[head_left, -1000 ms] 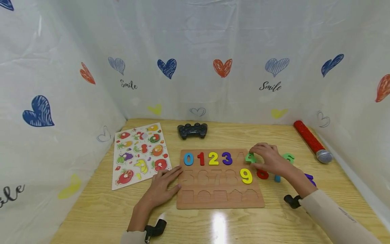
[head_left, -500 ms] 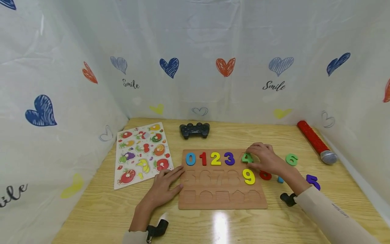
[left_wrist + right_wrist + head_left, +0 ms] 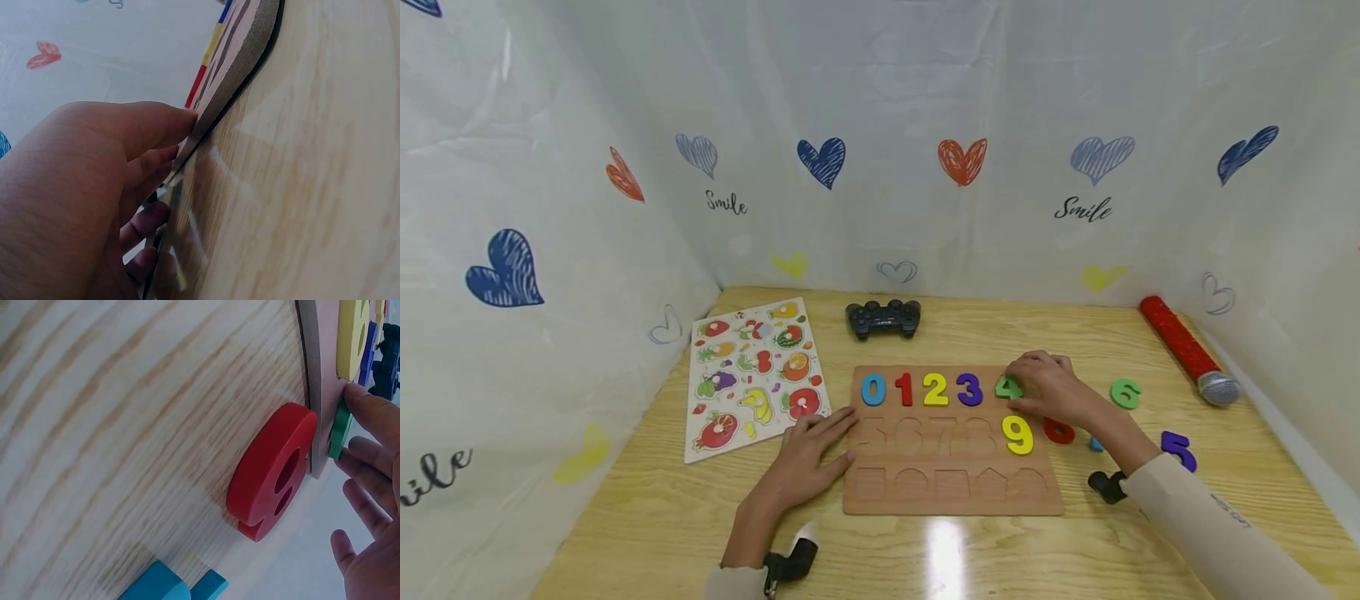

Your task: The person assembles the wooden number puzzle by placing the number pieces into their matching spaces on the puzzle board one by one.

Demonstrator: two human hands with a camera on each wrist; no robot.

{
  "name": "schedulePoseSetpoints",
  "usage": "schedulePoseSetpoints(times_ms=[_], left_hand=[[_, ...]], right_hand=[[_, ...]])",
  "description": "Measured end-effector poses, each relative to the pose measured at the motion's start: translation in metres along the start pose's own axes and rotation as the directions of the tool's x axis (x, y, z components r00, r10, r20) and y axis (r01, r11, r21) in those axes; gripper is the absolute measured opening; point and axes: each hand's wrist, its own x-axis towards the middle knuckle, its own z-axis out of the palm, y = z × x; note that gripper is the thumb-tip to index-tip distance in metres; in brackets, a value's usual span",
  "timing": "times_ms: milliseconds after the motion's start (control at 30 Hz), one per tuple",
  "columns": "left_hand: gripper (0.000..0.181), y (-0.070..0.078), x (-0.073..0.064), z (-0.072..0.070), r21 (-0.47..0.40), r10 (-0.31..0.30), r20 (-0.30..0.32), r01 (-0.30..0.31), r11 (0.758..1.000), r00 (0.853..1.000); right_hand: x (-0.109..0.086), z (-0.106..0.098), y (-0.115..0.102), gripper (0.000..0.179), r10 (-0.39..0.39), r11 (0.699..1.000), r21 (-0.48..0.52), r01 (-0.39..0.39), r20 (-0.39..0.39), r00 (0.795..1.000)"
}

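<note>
A wooden number board lies on the table, with a blue 0, red 1, yellow 2 and purple 3 along its top row. At that row's right end, my right hand pinches a green number 4 between thumb and fingers; they partly cover it. Below, a yellow 9 sits at the end of the middle row. My left hand rests at the board's left edge, its thumb touching the edge in the left wrist view.
Right of the board lie a red 8, a blue piece partly hidden by the right arm, a green 6 and a purple 5. Around these are a fruit puzzle, a game controller and a red microphone.
My right hand has brought the green 4 slightly left, from the board's right edge onto the top row's last recess. The left hand has stayed at the board's edge. The head view has shifted slightly.
</note>
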Motion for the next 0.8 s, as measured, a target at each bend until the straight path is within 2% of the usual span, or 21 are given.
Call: schedulePoseSetpoints(times_ms=[200, 433, 633, 800], left_hand=[[0.057, -0.001, 0.000, 0.001, 0.005, 0.006, -0.006, -0.006, 1.000, 1.000], [0.057, 0.001, 0.001, 0.002, 0.010, 0.013, -0.013, -0.013, 1.000, 1.000], [0.058, 0.002, 0.001, 0.000, 0.000, -0.008, 0.012, 0.008, 1.000, 1.000], [0.058, 0.001, 0.001, -0.001, 0.003, -0.011, 0.013, 0.011, 1.000, 1.000]], right_hand=[[0.003, 0.003, 0.002, 0.040, 0.000, 0.999, 0.034, -0.001, 0.014, 1.000], [0.000, 0.003, 0.003, 0.047, 0.041, 0.998, 0.038, -0.042, 0.032, 0.999], [-0.014, -0.004, 0.001, 0.053, 0.042, 0.995, 0.090, -0.041, -0.013, 0.999], [-0.027, -0.012, -0.002, 0.046, 0.014, 0.999, 0.038, -0.012, -0.059, 0.998]])
